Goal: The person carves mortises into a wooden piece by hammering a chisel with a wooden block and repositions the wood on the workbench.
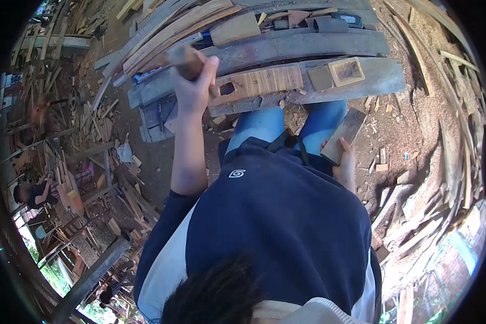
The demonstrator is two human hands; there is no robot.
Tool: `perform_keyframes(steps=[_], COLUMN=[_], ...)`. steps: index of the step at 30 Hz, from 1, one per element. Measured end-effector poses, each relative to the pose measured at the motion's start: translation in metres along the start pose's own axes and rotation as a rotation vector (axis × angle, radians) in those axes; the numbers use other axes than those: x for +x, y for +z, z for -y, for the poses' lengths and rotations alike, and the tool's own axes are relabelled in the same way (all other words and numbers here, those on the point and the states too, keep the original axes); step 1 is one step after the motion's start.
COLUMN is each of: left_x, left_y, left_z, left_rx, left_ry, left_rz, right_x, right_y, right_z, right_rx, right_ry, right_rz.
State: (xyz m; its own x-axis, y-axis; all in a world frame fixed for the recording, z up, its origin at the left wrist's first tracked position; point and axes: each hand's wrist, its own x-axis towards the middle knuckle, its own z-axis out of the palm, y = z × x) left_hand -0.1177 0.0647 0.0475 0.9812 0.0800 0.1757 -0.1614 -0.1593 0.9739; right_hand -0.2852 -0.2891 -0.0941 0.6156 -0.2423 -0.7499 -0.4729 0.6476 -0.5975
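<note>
My left hand (191,92) is closed round a brown wooden tool (187,60), raised over the left part of the workbench (313,46); the tool's greyish end is blurred. Below it lies a striped wooden piece (270,81) with a dark hole near its left end. My right hand (346,162) grips a dark rectangular wooden block (349,129), held tilted beside my right knee, with the thumb on its face. On the bench's right part sit a flat square piece (321,78) and a light wooden block (347,72) with a hollow in it.
Long boards (173,35) and offcuts lie along the bench's far side. Shavings and scraps cover the ground at right, beside long wood strips (416,54). Wood piles and a frame stand at left, where another person (38,194) is visible farther off.
</note>
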Motion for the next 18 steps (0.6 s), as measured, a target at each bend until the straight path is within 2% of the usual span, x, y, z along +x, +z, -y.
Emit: perform_keyframes(steps=[1,2,4,9,11,18], left_x=[0.007,0.011,0.016,0.024,0.023,0.017], left_y=[-0.001,0.005,0.026,0.044,0.047,0.053], left_z=[-0.006,-0.012,-0.017,0.004,0.013,0.027], left_rx=[-0.417,-0.416,-0.679,-0.639,-0.641,-0.589], left_ry=[0.057,0.054,0.138,0.177,0.157,0.148], left_rz=[0.049,0.047,0.113,0.277,0.291,0.322], right_x=[0.003,0.004,-0.001,0.003,0.005,0.007], right_y=[-0.001,-0.002,0.003,-0.007,-0.008,-0.006], right_z=[0.000,-0.001,0.001,-0.003,-0.004,-0.003], right_rx=[0.006,0.013,0.013,0.003,0.114,0.091], right_ry=[0.021,0.041,0.049,0.032,0.059,0.053], right_rz=[-0.001,-0.001,-0.013,-0.022,-0.037,-0.001])
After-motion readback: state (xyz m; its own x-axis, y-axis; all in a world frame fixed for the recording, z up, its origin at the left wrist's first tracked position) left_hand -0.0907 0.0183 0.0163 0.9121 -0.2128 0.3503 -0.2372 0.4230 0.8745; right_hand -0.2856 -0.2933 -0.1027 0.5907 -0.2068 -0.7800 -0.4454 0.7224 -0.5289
